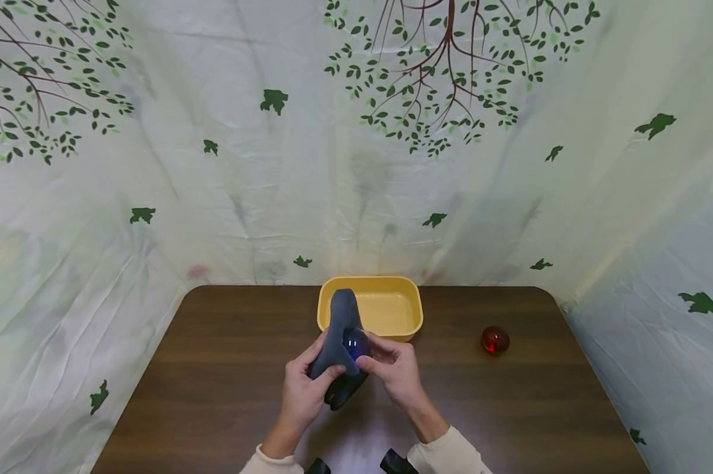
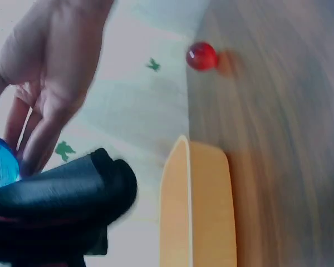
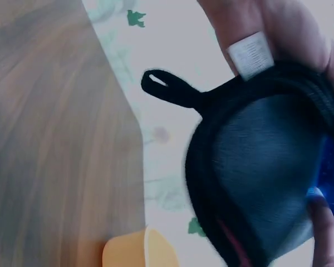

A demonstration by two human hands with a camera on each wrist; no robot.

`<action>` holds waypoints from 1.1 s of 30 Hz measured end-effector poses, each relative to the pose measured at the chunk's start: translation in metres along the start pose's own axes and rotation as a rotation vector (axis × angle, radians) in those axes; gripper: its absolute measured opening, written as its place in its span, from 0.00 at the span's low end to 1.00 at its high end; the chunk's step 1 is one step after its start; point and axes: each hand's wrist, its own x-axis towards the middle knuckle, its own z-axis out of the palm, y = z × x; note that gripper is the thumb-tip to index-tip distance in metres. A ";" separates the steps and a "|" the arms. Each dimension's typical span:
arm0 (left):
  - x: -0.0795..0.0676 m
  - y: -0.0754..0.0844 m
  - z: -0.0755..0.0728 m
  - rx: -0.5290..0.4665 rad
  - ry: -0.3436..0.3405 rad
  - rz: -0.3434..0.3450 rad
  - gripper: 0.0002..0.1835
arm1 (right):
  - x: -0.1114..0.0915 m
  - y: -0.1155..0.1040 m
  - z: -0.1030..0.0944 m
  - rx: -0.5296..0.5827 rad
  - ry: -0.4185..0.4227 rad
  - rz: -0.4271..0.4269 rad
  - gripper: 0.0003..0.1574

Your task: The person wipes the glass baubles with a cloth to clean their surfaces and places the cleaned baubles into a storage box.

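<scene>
Head view: a pale fabric backdrop (image 1: 232, 178) printed with green leaves and brown branches fills the left, back and right of the space, creased in many places. Before it lies a dark brown wood-grain tabletop (image 1: 226, 368) with rounded far corners. A yellow rectangular plastic tub (image 1: 392, 309) stands at its far edge, near the middle; well to the right, a translucent red ball (image 1: 495, 340) rests on the wood.

From the left, a cream sleeve (image 1: 271, 463) is cut off by the lower border. The slate-grey and black fabric mitt (image 1: 343, 313) hides the tub's near left corner and part of the shiny blue ball (image 1: 356, 343), so how deep the ball sits is hard to tell. The right wrist view is blurred, yet shows the mitt's black loop (image 3: 181, 97) and a white label (image 3: 252, 54) whose print is unreadable.

The left hand (image 1: 305, 388) has a narrow grip, pinching the mitt between thumb and fingers in front of the tub. The right hand (image 1: 400, 375) also keeps its grip narrow, thumb and fingertips holding the blue ball against the mitt's folds.
</scene>
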 end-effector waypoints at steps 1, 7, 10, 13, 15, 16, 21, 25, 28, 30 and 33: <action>-0.001 0.002 0.000 -0.027 0.016 -0.054 0.30 | 0.000 0.002 0.001 0.008 -0.016 -0.041 0.38; -0.004 0.008 0.000 -0.203 0.047 -0.227 0.23 | 0.002 0.008 -0.001 -0.005 -0.136 -0.236 0.37; -0.005 0.006 -0.002 -0.231 0.026 -0.213 0.23 | 0.000 0.008 -0.002 -0.054 -0.130 -0.248 0.36; -0.006 0.002 -0.003 -0.193 0.003 -0.123 0.26 | -0.002 0.007 -0.002 -0.096 -0.064 -0.161 0.35; -0.006 0.000 -0.003 -0.134 -0.009 -0.019 0.28 | -0.003 0.005 -0.001 -0.122 -0.010 -0.079 0.33; -0.005 -0.001 -0.003 -0.101 -0.018 0.042 0.30 | -0.003 0.004 0.000 -0.129 0.015 -0.035 0.31; 0.000 -0.004 -0.004 0.023 -0.041 0.230 0.33 | -0.003 -0.002 0.002 -0.148 0.047 0.092 0.26; 0.003 0.001 -0.003 -0.027 -0.031 0.064 0.29 | -0.002 -0.005 -0.003 -0.151 -0.022 0.077 0.27; 0.004 0.006 -0.003 -0.142 0.004 -0.133 0.26 | 0.000 -0.005 -0.009 -0.174 -0.090 0.006 0.31; 0.005 0.007 -0.002 -0.229 0.016 -0.225 0.25 | 0.003 -0.005 -0.013 -0.212 -0.130 -0.073 0.33; 0.005 0.008 -0.002 -0.287 -0.008 -0.282 0.24 | 0.008 -0.005 -0.018 -0.283 -0.184 -0.236 0.36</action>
